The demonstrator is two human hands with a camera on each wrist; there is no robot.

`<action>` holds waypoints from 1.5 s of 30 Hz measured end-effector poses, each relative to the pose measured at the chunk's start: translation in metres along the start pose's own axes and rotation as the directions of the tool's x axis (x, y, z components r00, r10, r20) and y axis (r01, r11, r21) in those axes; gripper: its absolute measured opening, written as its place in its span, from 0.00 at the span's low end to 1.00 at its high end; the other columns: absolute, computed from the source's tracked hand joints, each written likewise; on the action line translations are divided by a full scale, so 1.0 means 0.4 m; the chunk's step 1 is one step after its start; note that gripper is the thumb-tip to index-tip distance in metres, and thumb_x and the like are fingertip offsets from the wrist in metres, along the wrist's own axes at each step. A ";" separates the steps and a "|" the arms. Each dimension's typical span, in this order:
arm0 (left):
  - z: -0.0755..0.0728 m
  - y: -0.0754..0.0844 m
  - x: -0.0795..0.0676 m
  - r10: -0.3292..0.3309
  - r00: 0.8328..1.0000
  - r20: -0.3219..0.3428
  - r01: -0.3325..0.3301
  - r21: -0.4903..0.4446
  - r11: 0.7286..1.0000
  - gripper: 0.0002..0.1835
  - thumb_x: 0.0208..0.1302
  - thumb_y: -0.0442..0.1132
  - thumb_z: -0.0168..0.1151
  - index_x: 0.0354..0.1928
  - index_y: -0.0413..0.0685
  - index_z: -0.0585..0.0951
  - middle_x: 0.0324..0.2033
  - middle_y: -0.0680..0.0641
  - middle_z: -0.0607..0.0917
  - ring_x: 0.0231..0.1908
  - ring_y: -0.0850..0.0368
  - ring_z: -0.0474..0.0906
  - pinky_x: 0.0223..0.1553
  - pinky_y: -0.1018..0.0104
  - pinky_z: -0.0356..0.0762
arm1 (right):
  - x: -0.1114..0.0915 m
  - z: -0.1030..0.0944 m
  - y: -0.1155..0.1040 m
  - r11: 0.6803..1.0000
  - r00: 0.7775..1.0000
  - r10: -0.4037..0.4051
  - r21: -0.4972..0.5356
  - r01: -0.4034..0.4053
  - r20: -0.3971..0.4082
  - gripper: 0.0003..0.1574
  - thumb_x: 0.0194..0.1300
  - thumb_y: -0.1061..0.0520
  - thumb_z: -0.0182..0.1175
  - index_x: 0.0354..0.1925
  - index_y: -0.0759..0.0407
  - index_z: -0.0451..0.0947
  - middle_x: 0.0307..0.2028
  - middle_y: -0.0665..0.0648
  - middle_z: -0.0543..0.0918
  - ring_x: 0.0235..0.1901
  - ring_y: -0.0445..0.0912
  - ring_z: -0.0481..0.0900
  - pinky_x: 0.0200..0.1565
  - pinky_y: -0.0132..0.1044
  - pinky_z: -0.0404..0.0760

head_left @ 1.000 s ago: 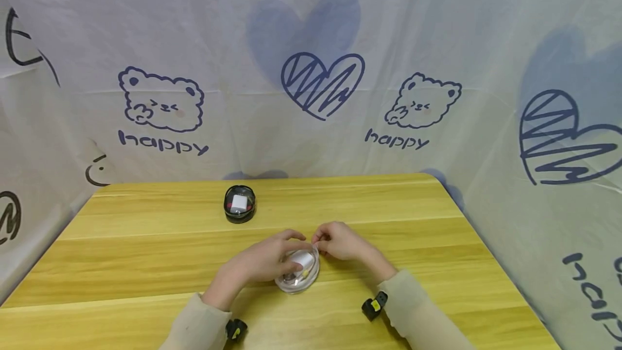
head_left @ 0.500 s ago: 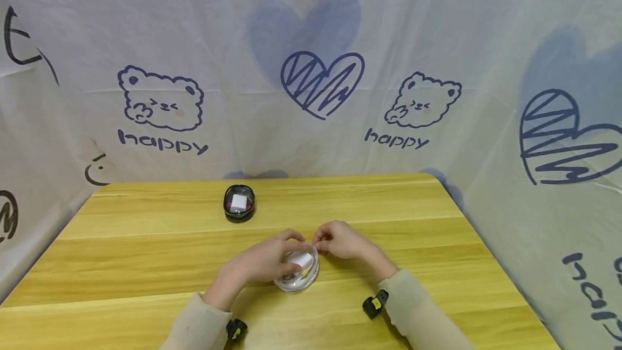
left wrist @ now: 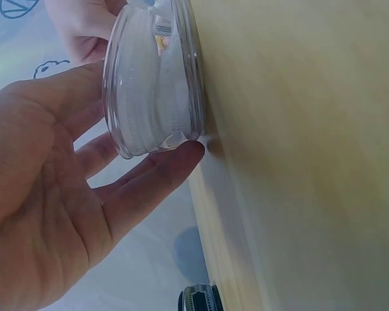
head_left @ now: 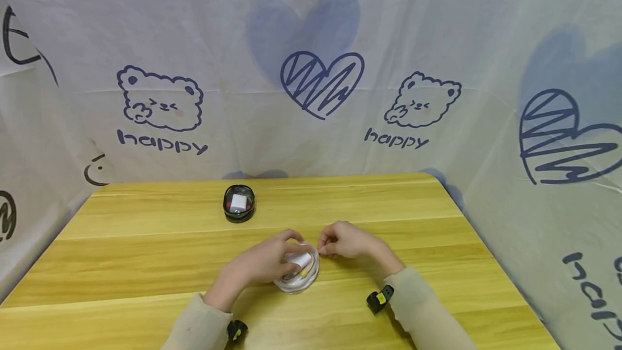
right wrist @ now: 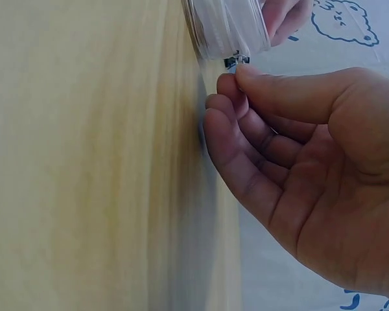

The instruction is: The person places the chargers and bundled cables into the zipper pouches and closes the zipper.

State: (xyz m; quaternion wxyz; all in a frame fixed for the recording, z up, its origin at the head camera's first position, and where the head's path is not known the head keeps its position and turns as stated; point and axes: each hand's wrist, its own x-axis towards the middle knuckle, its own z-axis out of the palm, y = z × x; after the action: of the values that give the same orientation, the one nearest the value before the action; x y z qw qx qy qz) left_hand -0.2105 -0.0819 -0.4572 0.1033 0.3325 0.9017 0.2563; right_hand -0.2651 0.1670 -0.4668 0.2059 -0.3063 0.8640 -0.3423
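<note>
A small round transparent zip pouch [head_left: 297, 286] with white trim lies on the table in front of me, with a white block [head_left: 300, 259] and something yellow visible inside. My left hand [head_left: 264, 258] grips the pouch from the left, thumb and fingers on opposite sides of it, as the left wrist view also shows around its clear wall [left wrist: 139, 91]. On the pouch's right side, my right hand [head_left: 347, 241] pinches the zipper pull between thumb and forefinger. That pull is mostly covered by the fingertips; the dark zipper slider [right wrist: 231, 62] shows just beyond them in the right wrist view.
Farther back on the wooden table [head_left: 389, 199] stands a second clear pouch with black trim [head_left: 239, 217], also holding a white block. A printed cloth [head_left: 233, 107] hangs behind the table and along its sides.
My right hand has shifted slightly to the right and nearer to me, along the pouch's rim. The left hand and the pouch stay nearly where they were.
</note>
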 end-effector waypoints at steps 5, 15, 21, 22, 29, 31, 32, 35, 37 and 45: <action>0.000 -0.004 0.002 -0.004 1.000 0.000 0.004 -0.001 1.000 0.25 0.71 0.42 0.69 0.69 0.50 0.80 0.67 0.44 0.74 0.58 0.48 0.77 0.56 0.51 0.81 | 0.001 -0.001 0.000 1.000 1.000 -0.001 0.007 0.001 -0.001 0.07 0.73 0.63 0.64 0.35 0.60 0.84 0.27 0.53 0.83 0.27 0.42 0.79 0.30 0.30 0.79; -0.003 -0.002 -0.002 -0.020 1.000 -0.019 0.020 -0.035 0.999 0.26 0.70 0.44 0.70 0.68 0.50 0.80 0.64 0.43 0.75 0.56 0.48 0.78 0.56 0.50 0.81 | 0.013 0.017 -0.006 1.000 0.994 0.025 -0.011 -0.026 -0.108 0.06 0.72 0.64 0.64 0.35 0.60 0.85 0.27 0.50 0.83 0.28 0.39 0.76 0.31 0.29 0.76; -0.009 0.003 -0.003 -0.002 1.000 -0.027 0.001 -0.031 1.000 0.26 0.68 0.43 0.71 0.67 0.50 0.81 0.65 0.42 0.75 0.59 0.45 0.77 0.59 0.47 0.80 | 0.022 0.030 -0.007 1.000 0.988 0.014 -0.021 -0.018 -0.154 0.06 0.71 0.65 0.63 0.35 0.60 0.85 0.28 0.50 0.83 0.28 0.37 0.76 0.31 0.29 0.76; -0.009 0.004 -0.003 0.003 1.000 -0.021 -0.004 -0.027 1.000 0.26 0.69 0.43 0.71 0.68 0.50 0.81 0.66 0.42 0.74 0.61 0.44 0.76 0.61 0.46 0.79 | 0.023 0.030 -0.007 1.000 0.988 0.009 -0.018 -0.012 -0.156 0.06 0.71 0.65 0.63 0.35 0.61 0.85 0.28 0.50 0.83 0.28 0.37 0.76 0.31 0.28 0.76; -0.002 -0.001 -0.001 0.010 1.000 0.025 -0.009 -0.031 0.999 0.28 0.71 0.43 0.69 0.71 0.49 0.78 0.71 0.41 0.72 0.67 0.42 0.72 0.67 0.44 0.74 | 0.022 0.034 -0.008 1.000 0.987 0.010 0.008 -0.009 -0.159 0.06 0.70 0.67 0.63 0.35 0.62 0.85 0.28 0.52 0.84 0.28 0.38 0.77 0.31 0.28 0.77; 0.000 -0.003 0.000 0.004 1.000 0.027 -0.003 -0.036 0.999 0.28 0.71 0.43 0.69 0.71 0.49 0.77 0.71 0.41 0.72 0.67 0.42 0.72 0.66 0.44 0.74 | 0.022 0.035 -0.007 1.000 0.987 0.011 0.010 -0.010 -0.160 0.06 0.71 0.66 0.63 0.35 0.62 0.85 0.28 0.52 0.84 0.28 0.38 0.77 0.31 0.28 0.77; 0.000 -0.003 0.000 0.002 1.000 0.025 -0.001 -0.037 0.999 0.28 0.71 0.43 0.69 0.71 0.49 0.77 0.70 0.41 0.72 0.66 0.42 0.73 0.66 0.44 0.74 | 0.022 0.035 -0.006 1.000 0.987 0.011 0.011 -0.009 -0.159 0.06 0.71 0.66 0.63 0.35 0.62 0.85 0.28 0.52 0.84 0.28 0.38 0.77 0.30 0.28 0.77; 0.002 -0.005 0.002 -0.003 1.000 0.021 0.004 -0.036 0.999 0.28 0.71 0.43 0.69 0.71 0.50 0.77 0.70 0.41 0.72 0.66 0.42 0.73 0.66 0.45 0.74 | 0.021 0.034 -0.007 1.000 0.988 0.016 0.020 -0.013 -0.155 0.06 0.71 0.66 0.64 0.34 0.61 0.85 0.28 0.51 0.84 0.28 0.39 0.77 0.30 0.28 0.77; 0.003 -0.004 0.002 -0.005 1.000 0.016 0.005 -0.034 0.999 0.28 0.71 0.43 0.69 0.71 0.49 0.77 0.70 0.40 0.72 0.66 0.42 0.73 0.66 0.44 0.75 | 0.021 0.033 -0.008 1.000 0.988 0.020 0.024 -0.016 -0.151 0.06 0.71 0.65 0.64 0.34 0.61 0.85 0.28 0.52 0.84 0.28 0.39 0.78 0.30 0.28 0.77; 0.006 0.007 0.002 -0.007 1.000 0.002 0.007 -0.013 1.000 0.28 0.69 0.40 0.70 0.70 0.46 0.78 0.69 0.38 0.74 0.62 0.42 0.76 0.62 0.46 0.79 | 0.014 0.021 -0.004 1.000 0.995 0.024 0.006 -0.024 -0.098 0.07 0.72 0.65 0.64 0.35 0.59 0.84 0.28 0.51 0.83 0.28 0.39 0.76 0.30 0.29 0.76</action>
State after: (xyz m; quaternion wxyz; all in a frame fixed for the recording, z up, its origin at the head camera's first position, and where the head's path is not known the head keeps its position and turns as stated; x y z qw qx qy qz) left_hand -0.2088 -0.0788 -0.4578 0.1072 0.3288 0.9012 0.2614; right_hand -0.2637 0.1584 -0.4721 0.1683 -0.2784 0.8758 -0.3565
